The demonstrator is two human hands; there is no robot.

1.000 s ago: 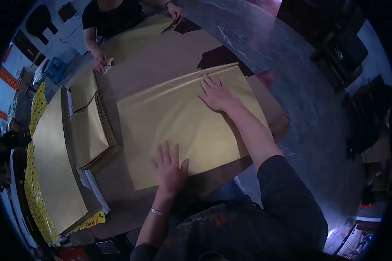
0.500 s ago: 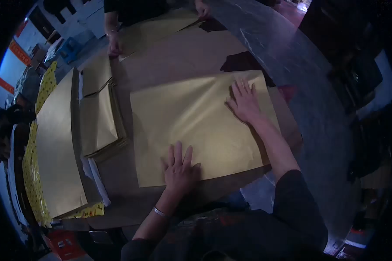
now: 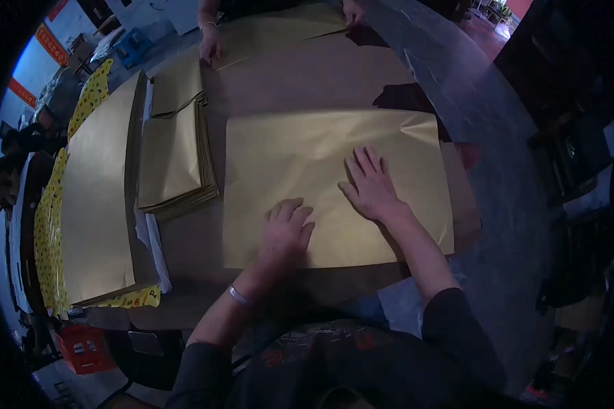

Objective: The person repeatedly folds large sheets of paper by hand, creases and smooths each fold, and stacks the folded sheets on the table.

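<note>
Gold paper, one broad sheet (image 3: 317, 170), lies flat on the brown table (image 3: 293, 78), squarely before the seated or standing worker; cannot tell which. Long axis runs left to right, across the body. Both hands are over it, within its edges. Right hand (image 3: 371, 189): palm down, fingers spread, pointing to the far edge; the nearer of the two to that edge and to the creased far right corner. Left hand (image 3: 284, 235): close to the near edge, fingers bent and loosely apart, pinching nothing that I can see. It is also the nearer to the folded stack (image 3: 170, 160), which sits just beyond the sheet's left edge, apart from it.

Hard to make out: left fingertips blurred, so contact uncertain; paper under both palms hidden. Across the table, a co-worker's hand (image 3: 211, 48) shows; head and shoulders cut off above.
</note>
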